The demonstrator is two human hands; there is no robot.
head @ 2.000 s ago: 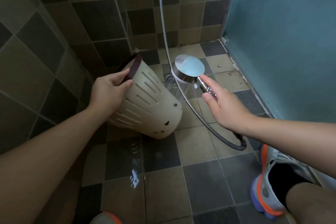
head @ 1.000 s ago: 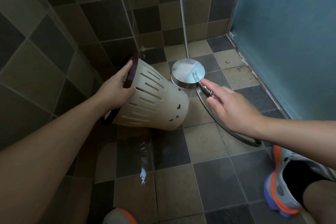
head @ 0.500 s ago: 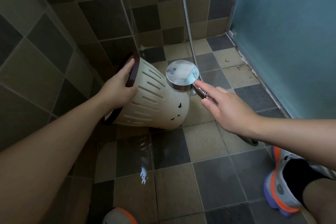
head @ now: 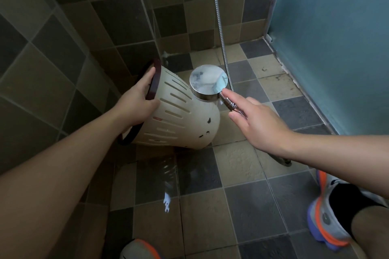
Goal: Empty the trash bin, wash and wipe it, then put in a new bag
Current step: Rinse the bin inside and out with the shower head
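A cream slotted trash bin (head: 181,118) with a dark red rim lies tilted on its side, its base pointing right and toward me. My left hand (head: 137,101) grips the bin's rim, fingers curled over the edge. My right hand (head: 257,121) holds the handle of a round chrome shower head (head: 208,81), index finger stretched along the handle. The head hovers just over the bin's upper side, face down. The bin's opening faces the tiled wall and is hidden from me.
A metal shower hose (head: 220,21) hangs down the back wall and loops on the floor behind my right wrist. The tiled floor (head: 202,174) is wet below the bin. A teal glass panel (head: 336,38) closes the right side. My shoes (head: 325,214) stand near the bottom.
The shower head has moved left, from beside the bin's base to over its side. The bin has tipped a little flatter in my left hand.
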